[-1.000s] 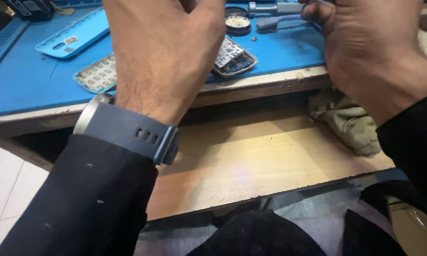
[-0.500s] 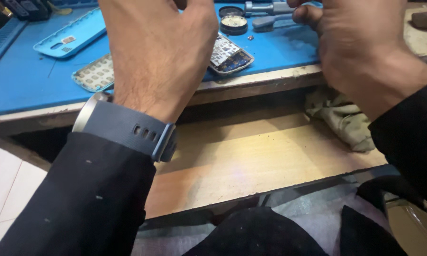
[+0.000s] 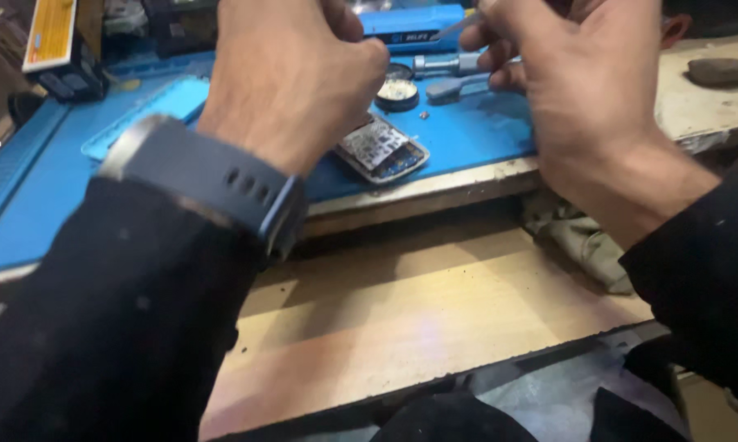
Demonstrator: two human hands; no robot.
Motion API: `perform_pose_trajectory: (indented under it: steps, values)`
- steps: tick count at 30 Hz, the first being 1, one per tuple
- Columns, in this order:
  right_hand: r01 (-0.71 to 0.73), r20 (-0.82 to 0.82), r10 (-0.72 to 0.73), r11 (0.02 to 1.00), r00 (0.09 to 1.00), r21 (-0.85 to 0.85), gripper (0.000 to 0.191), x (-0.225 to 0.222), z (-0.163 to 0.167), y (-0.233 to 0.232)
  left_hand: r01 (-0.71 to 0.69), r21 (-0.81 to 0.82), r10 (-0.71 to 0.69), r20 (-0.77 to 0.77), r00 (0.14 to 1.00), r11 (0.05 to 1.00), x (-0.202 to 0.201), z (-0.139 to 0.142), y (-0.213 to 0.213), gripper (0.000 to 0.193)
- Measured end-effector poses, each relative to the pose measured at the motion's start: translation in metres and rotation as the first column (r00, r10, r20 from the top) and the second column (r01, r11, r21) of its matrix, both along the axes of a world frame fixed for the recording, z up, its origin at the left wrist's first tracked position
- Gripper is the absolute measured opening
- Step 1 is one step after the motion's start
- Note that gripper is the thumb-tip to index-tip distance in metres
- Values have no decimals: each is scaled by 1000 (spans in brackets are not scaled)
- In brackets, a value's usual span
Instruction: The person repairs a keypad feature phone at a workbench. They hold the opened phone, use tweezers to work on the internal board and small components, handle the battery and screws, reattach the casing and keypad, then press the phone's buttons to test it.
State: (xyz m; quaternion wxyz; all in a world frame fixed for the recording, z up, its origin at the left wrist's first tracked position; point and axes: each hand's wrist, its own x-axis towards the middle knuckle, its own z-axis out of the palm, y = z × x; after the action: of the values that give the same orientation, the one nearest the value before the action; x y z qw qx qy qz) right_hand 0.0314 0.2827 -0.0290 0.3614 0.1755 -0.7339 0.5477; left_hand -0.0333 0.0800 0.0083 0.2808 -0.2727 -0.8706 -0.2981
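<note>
Blue mat point(image 3: 483, 139) covers the desk; opened phone point(image 3: 381, 149) overhangs its front edge, beneath the curled left hand point(image 3: 291, 74). Right hand point(image 3: 582, 74) seemingly pinches a thin tool point(image 3: 455, 29); a nudge could drop the phone.

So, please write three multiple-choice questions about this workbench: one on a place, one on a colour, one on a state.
1. Where does the opened phone lie?
A. on the blue mat
B. on the lower wooden shelf
C. on the person's lap

2. What colour is the watch strap on the left wrist?
A. red
B. grey
C. white

3. How are the hands?
A. flat on the mat
B. raised, fingers curled
C. out of view

Answers: 1 A, it rests near the blue mat's front edge; 2 B, the band is grey; 3 B, left hand and right hand are lifted above the bench.
</note>
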Motion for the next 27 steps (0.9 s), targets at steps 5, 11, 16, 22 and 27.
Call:
perform_pose_trajectory:
  steps: [5, 11, 16, 22, 27]
  values:
    - [10, 16, -8, 994, 1000, -109, 10, -1, 9, -5, -140, -257, 163, 73, 984, 956, -35, 15, 32, 45]
    - [56, 68, -45, 985, 997, -162, 12, -2, 18, 1, -156, -299, 169, 21, 985, 942, -59, 16, 62, 42]
    - [56, 100, -36, 979, 994, -198, 14, -1, 21, 4, -149, -368, 227, 179, 957, 918, -55, 23, 71, 49]
    - [68, 110, -49, 981, 993, -182, 14, 2, 22, 4, -114, -421, 208, 185, 961, 900, -40, 32, 68, 63]
    - [67, 109, -48, 981, 993, -180, 15, 4, 20, 4, -158, -372, 244, 199, 949, 915, -31, 29, 68, 59]
